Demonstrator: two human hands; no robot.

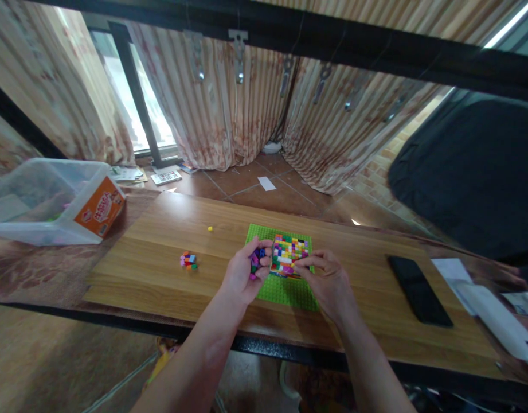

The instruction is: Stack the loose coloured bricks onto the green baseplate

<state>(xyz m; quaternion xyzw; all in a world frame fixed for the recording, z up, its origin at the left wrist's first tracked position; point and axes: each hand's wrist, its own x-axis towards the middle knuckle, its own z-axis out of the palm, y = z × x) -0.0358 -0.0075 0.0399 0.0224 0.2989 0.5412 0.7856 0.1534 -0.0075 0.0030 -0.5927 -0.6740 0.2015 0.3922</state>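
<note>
A green studded baseplate (285, 295) lies on the wooden board, and on it stands a block of many-coloured toy bricks (289, 252). At the block's left side, my left hand (244, 272) is cupped palm up around several loose toy bricks (255, 261), mostly purple, blue and green. My right hand (328, 278) reaches in from the right, thumb and forefinger pinched together at the block's front right part. Whatever sits between those fingertips is too small to make out.
Loose bricks (188, 261) form a small pile on the board's left part, with one yellow brick (210, 229) behind it. A black phone (419, 291) and white papers (455, 275) lie at right. A clear plastic bin (53, 229) stands at far left. A dark bar (264, 17) crosses overhead.
</note>
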